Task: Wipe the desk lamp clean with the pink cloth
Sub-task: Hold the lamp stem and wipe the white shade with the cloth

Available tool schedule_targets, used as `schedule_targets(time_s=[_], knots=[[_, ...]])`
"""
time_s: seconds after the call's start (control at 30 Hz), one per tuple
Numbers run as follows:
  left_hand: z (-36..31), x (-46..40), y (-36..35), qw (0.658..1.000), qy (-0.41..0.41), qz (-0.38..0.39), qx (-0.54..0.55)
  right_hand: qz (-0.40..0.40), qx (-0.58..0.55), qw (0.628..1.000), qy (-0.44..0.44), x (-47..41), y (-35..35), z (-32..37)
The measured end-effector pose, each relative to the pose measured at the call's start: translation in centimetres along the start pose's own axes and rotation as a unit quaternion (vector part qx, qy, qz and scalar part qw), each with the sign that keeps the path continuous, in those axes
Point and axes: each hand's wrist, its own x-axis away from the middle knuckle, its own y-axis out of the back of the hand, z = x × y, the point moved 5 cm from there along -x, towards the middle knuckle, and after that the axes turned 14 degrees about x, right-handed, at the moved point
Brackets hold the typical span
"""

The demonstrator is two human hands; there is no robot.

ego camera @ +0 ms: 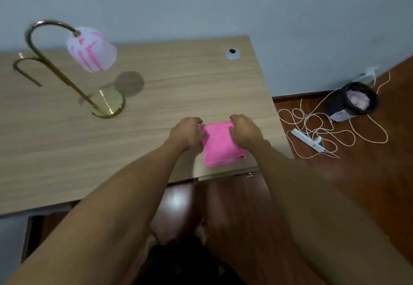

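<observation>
The counter point(178, 88) has a light wood-grain top and stands against a pale wall point(201, 1). A cable grommet point(232, 53) sits near its far right corner. On the reddish-brown floor point(368, 173) to the right: a black-lined wastebasket point(353, 102), a white power strip point(307, 140), and a tangled white cord point(324, 126).

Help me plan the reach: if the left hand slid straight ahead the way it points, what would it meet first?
Probably nothing: past the left hand, bare desk runs to the wall. The lamp sits off to its left, though depth is uncertain.
</observation>
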Motion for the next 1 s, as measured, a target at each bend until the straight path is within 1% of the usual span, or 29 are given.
schedule_targets(time_s=[0.1, 0.13, 0.37, 0.43, 0.53, 0.6, 0.73, 0.83, 0.87, 1.0], knots=[[0.4, -1.0, -1.1, 1.000, -0.010, -0.024, 0.009, -0.006, -0.017, 1.000, 0.010, -1.1, -1.2, -0.6], [0.6, -1.0, -1.4, 0.999, -0.002, -0.030, 0.010, -0.007, -0.015, 1.000, 0.016, -1.3, -1.7, -0.7], [2.0, -2.3, -3.5, 0.997, 0.003, -0.077, 0.020, -0.039, 0.076, 0.996, 0.029, -2.8, -2.6, -0.8], [2.2, -2.3, -3.4, 0.996, 0.028, -0.077, 0.046, -0.039, 0.035, 0.998, 0.031, -2.8, -2.4, -0.5], [2.2, -1.9, -2.8, 0.983, 0.090, -0.075, 0.144, 0.009, -0.132, 0.991, 0.001, -2.2, -1.3, 0.1], [1.8, -1.2, -2.0, 0.969, 0.104, -0.080, 0.211, 0.031, -0.205, 0.978, -0.008, -1.9, 0.0, 0.6], [1.0, -0.2, 1.5, 0.936, 0.097, -0.114, 0.318, 0.046, -0.268, 0.962, -0.022, -1.1, 3.2, 1.7], [0.2, 0.8, 5.2, 0.919, 0.077, -0.145, 0.359, 0.092, -0.330, 0.939, 0.008, -1.0, 5.4, 3.7], [-0.2, 1.2, 6.6, 0.915, 0.068, -0.153, 0.367, 0.101, -0.334, 0.937, 0.022, -0.9, 6.1, 4.7], [-1.2, 2.7, 11.8, 0.912, 0.031, -0.167, 0.373, 0.086, -0.301, 0.949, 0.045, -1.0, 8.9, 8.7]])
